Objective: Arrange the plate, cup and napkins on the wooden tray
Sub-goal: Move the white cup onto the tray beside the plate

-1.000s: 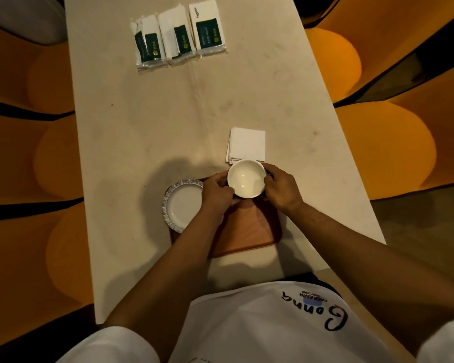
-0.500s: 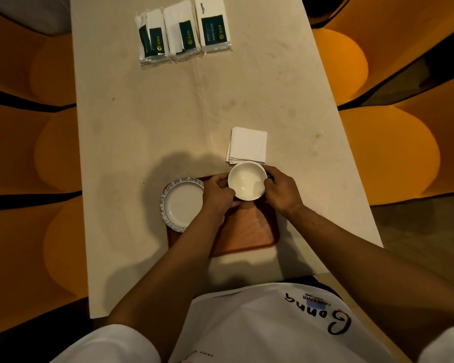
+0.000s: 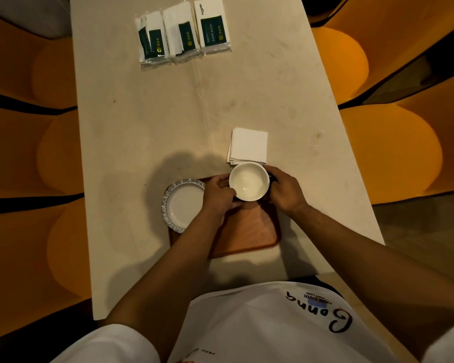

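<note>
Here, both hands: around the white cup, one on each side.
Left hand (image 3: 219, 194): its fingers (image 3: 230, 193) curl against the cup's left wall, pinching it from that side.
Right hand (image 3: 284, 189): its fingers (image 3: 271, 171) wrap the cup's right wall, closed on it.
Cup (image 3: 249, 181): upright and empty, between the two sets of fingers, over the far right corner of the tray; whether its base touches the wood, I cannot tell.
Wooden tray (image 3: 247, 231): under and behind the hands, toward the person, its near half bare.
Plate (image 3: 183, 204): just left of the left fingers, white with a patterned rim, lying on the tray's left side and overhanging its edge.
Napkins (image 3: 249, 145): a folded white stack on the worktop (image 3: 147, 127), just beyond the fingers, its near edge hidden by the cup's rim.
Wrapped packets (image 3: 183, 35): three in a row, well beyond the hands at the worktop's far end.
</note>
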### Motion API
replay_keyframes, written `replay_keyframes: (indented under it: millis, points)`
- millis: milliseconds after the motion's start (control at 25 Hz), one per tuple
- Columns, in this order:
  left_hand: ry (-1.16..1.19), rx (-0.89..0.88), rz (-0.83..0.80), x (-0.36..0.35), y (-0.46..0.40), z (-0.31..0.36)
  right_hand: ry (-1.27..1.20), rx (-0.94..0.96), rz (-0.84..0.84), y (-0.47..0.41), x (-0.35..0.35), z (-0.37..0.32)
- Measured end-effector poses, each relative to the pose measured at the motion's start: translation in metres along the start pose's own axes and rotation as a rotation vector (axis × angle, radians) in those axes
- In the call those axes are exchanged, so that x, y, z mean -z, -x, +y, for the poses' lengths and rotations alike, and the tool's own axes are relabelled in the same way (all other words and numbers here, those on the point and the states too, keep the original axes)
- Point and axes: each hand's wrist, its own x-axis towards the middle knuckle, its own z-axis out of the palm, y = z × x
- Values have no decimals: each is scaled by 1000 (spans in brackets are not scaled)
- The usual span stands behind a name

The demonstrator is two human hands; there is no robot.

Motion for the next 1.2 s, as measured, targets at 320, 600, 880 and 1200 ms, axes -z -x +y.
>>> replay_keyframes:
  millis: [320, 600, 880, 1200]
  points:
    - [-273, -86, 236, 15, -38, 32, -183, -335, 184, -48, 29, 10]
    - [-444, -133, 180, -2, -92, 85, -335, -552, 56, -111, 37, -8]
    - [-409, -65, 164, -18, -97, 86, -422, -644, -26, -123, 38, -11]
    - [-345, -33, 77, -28, -98, 85, -527, -632, -38, -125, 25, -20]
